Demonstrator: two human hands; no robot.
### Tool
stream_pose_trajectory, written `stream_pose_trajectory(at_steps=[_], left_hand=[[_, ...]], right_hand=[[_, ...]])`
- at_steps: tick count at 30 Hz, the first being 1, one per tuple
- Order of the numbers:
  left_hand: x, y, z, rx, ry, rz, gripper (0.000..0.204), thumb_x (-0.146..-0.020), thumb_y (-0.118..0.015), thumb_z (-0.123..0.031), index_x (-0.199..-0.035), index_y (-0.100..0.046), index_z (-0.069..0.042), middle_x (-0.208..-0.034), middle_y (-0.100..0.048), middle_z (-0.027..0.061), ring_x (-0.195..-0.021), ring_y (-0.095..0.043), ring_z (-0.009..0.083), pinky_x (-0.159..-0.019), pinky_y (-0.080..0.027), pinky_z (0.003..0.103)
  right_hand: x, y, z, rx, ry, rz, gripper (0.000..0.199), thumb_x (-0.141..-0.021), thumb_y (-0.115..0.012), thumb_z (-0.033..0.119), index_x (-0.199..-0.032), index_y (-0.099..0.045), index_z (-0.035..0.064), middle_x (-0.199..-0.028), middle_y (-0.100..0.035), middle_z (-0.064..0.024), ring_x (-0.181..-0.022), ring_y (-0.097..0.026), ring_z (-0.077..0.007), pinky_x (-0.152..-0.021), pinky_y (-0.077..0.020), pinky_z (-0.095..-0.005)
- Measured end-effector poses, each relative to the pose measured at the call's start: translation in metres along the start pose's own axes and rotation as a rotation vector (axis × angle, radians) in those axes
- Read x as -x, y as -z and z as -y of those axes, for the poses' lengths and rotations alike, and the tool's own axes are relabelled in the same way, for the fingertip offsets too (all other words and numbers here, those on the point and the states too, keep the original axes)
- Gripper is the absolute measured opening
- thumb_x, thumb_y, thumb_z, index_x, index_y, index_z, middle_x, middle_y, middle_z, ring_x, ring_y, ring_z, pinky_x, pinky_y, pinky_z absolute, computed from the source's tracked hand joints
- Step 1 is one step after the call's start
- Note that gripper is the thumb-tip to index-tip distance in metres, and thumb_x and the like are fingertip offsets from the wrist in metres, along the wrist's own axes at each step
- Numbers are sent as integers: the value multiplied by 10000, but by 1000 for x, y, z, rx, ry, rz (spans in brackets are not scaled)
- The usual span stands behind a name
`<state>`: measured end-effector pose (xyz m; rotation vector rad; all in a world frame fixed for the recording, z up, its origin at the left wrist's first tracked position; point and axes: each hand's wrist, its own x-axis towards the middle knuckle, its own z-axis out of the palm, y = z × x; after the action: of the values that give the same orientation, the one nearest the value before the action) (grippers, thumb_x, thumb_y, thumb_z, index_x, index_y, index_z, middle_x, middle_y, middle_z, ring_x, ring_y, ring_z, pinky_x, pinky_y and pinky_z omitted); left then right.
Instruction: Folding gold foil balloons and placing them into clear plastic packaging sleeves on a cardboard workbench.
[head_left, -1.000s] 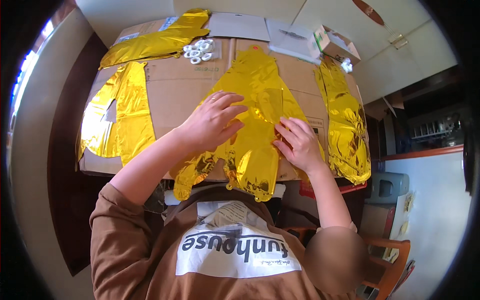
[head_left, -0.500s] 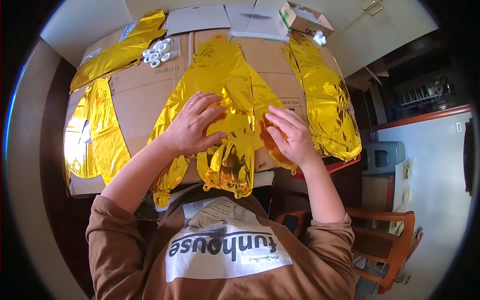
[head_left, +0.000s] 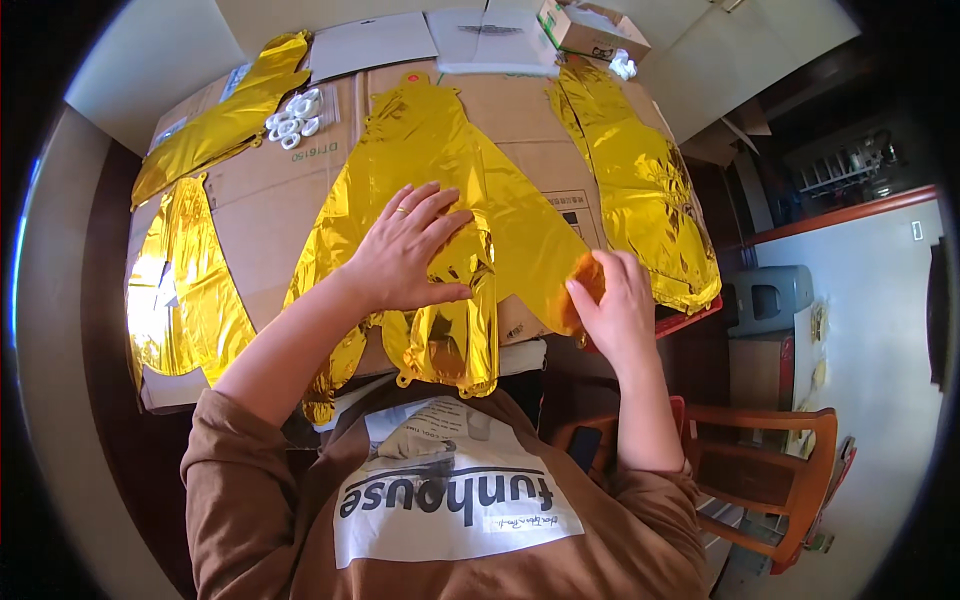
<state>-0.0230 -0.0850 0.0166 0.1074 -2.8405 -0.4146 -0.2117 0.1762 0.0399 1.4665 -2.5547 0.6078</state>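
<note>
A large flat gold foil balloon (head_left: 440,170) lies spread on the brown cardboard sheet (head_left: 270,200) in front of me. My left hand (head_left: 405,250) presses flat on its middle, fingers spread, a ring on one finger. My right hand (head_left: 612,300) pinches the balloon's lower right corner at the cardboard's near edge, and the foil folds up against my fingers. The balloon's bottom part (head_left: 445,345) hangs over the near edge toward my chest.
More gold foil balloons lie at the left (head_left: 175,290), upper left (head_left: 225,115) and right (head_left: 645,190). White plastic rings (head_left: 293,117) sit near the top left. Papers (head_left: 370,45) and a small open box (head_left: 590,25) lie at the far edge. A wooden chair (head_left: 770,470) stands at my right.
My right hand has slid from the balloon's middle out to its lower right corner and pinched it. My left hand stays pressed on the middle. The view has shifted slightly.
</note>
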Motion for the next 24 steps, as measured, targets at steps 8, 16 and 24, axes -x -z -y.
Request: stream_pose_trajectory(at_steps=[8,16,24], left_hand=[[2,0,-4,11,9,-22,896,-771,-758,-621,-1447,-500,-92,-1511,-442,195,-1447,-362,411,-1219,-263,546],[2,-2,-4,-1,22,-9,924,-797,-698,-689,-1466,-474,-92,-1521,-427,199,-1464,-337,399,-1244,-214,536],[2,-5,-3,14,-6,-36,913,-760,-769,-626,-1451,-494,-98,-1514,-435,203,-1442,-365,415,-1216,-265,549]], right_hand=[[39,-11,13,57,-156,-87,492,-844,-790,303,-1202,-598,25,-1131,-558,-182,-1065,-535,-400,-945,-440,-503],[41,-5,17,97,-38,-68,524,-891,-725,271,-1336,-592,27,-1388,-518,-243,-1274,-484,-440,-1079,-376,-561],[46,-13,4,54,39,61,468,-937,-654,212,-1362,-605,23,-1514,-459,-237,-1398,-405,-452,-1163,-314,-577]])
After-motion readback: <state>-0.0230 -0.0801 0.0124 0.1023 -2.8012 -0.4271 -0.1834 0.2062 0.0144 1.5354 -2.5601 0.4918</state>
